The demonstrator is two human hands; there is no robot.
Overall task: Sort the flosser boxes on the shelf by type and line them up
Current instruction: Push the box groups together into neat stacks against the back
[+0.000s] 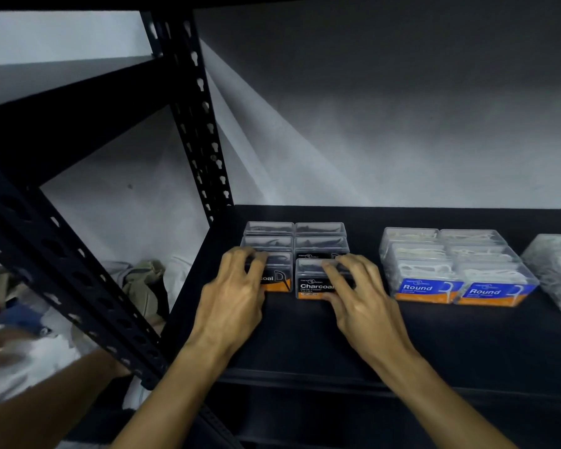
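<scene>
Resting on a black shelf (305,335), two columns of Charcoal flosser boxes (319,230) are seen at its left end. The front left Charcoal box (277,280) is grasped by the left hand (232,298), fingers (237,257) curled over its lid. The front right Charcoal box (313,288), standing slightly forward, is grasped by the right hand (363,303). Round flosser boxes (428,270) are lined up well apart to the right.

Shelf (305,335) black, upright post (204,124) black w/ keyhole slots. Charcoal boxes (314,283) clear, dark contents, black labels w/ white text, orange strip. Round boxes (428,286) clear, white contents, blue labels, orange strip. Wall (402,140) grey-white.
</scene>
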